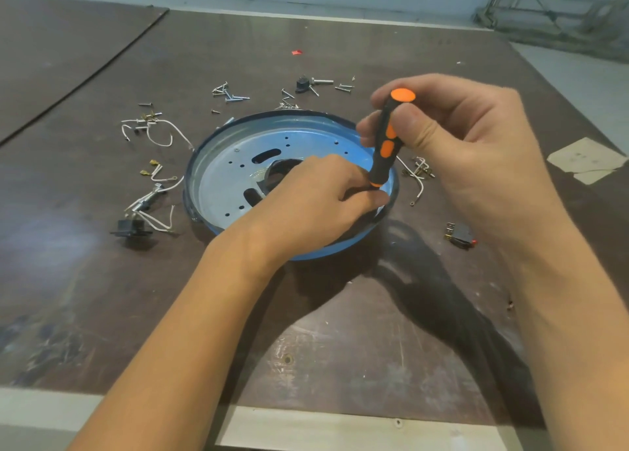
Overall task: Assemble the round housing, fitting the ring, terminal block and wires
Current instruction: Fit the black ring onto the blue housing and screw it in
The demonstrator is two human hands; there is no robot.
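The tabletop [102,280] is a dark brown board, scuffed and scratched, with a pale metal strip along its near edge and a seam to a second panel at the far left corner. Behind it are a pale wall and, past the far right corner, a metal frame [551,4]. A pale patch of tape [585,159] sticks near the right edge. No writing or brand can be read.

The round housing [231,178], blue-rimmed with a holed metal floor, lies in the middle of the tabletop. The right hand [459,137] grips the black-and-orange screwdriver [388,144] upright over the housing's right rim. The left hand [316,195] reaches into the housing, fingers curled tight around the screwdriver's lower end, hiding the shaft.

Loose screws [231,94] lie toward the far edge, and white wires [156,134] toward the left.
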